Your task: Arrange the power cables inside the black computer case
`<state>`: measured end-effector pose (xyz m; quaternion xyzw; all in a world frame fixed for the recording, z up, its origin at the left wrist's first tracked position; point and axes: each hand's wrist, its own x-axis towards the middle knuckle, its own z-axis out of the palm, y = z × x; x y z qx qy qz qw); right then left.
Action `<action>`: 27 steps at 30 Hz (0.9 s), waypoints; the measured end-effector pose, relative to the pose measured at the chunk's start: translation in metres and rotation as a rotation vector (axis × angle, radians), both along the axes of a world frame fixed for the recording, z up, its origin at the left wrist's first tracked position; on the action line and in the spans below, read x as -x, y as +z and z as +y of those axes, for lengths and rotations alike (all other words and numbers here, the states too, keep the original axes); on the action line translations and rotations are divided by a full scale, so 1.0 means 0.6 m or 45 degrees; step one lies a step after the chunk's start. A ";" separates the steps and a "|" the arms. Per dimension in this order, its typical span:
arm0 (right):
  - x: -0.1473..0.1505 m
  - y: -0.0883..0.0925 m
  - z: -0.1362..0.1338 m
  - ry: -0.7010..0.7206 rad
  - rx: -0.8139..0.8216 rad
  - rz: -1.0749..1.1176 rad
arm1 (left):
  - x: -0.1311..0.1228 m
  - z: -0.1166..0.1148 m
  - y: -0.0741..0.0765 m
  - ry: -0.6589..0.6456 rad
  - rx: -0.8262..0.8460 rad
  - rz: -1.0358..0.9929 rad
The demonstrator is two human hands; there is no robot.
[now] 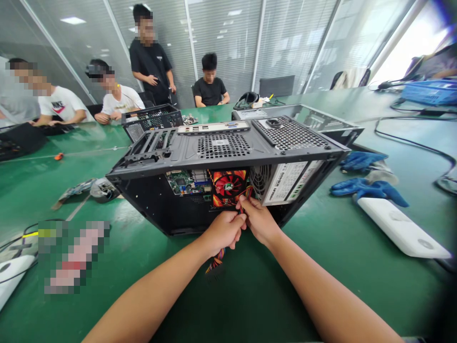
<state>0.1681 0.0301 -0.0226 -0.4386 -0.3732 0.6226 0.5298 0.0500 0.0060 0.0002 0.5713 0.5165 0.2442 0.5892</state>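
A black computer case lies on its side on the green table, its open side facing me. Inside I see a green motherboard, a red cooling fan and a power supply on the right. My left hand is closed around a bundle of coloured power cables that hangs down below it. My right hand pinches the same cables just in front of the fan, touching the left hand.
Blue gloves and a white flat device lie to the right. A second case stands behind, with loose parts to its left. Several people sit or stand at the far side. Cables run along the right and left edges.
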 end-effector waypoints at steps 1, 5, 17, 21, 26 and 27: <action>0.000 0.000 0.000 0.019 -0.004 0.006 | 0.002 0.001 0.004 0.017 0.131 -0.149; -0.003 0.005 -0.002 0.030 -0.063 0.042 | 0.013 0.009 0.015 0.003 0.579 -0.616; -0.004 0.007 -0.006 -0.014 -0.015 0.014 | 0.007 0.001 0.000 -0.046 0.338 -0.401; -0.002 0.005 -0.004 -0.048 -0.019 -0.011 | -0.005 -0.009 -0.007 -0.034 0.019 -0.032; -0.002 0.005 -0.003 -0.080 -0.027 -0.001 | -0.003 -0.014 -0.011 -0.040 -0.268 0.159; -0.003 0.006 -0.003 -0.071 -0.007 0.013 | -0.003 -0.014 -0.010 -0.041 -0.238 0.127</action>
